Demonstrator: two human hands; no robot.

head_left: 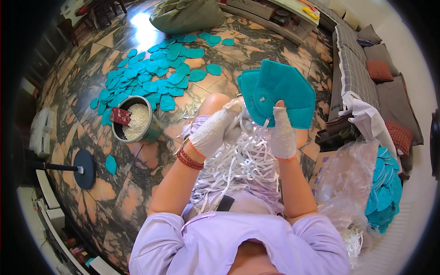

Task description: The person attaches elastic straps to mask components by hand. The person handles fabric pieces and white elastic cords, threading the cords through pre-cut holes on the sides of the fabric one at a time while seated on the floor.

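My right hand (282, 134), in a white knit glove with the thumb bare, grips a few teal folded face masks (287, 94) fanned out in front of me. Its thumb presses on their front; the other fingers are hidden behind. Close to the masks' left edge is my left hand (215, 130), also gloved, its fingers drawn together. What they pinch, if anything, I cannot make out. A tangle of white elastic straps (245, 167) covers my lap, some hanging just below the masks.
Many teal masks (153, 73) are strewn across the marbled floor. A bucket (153, 133) of white bits with a dark red packet stands left of my knee. More masks (384, 192) lie in clear plastic at right, below a grey sofa (357, 59). A green sack (183, 16) sits ahead.
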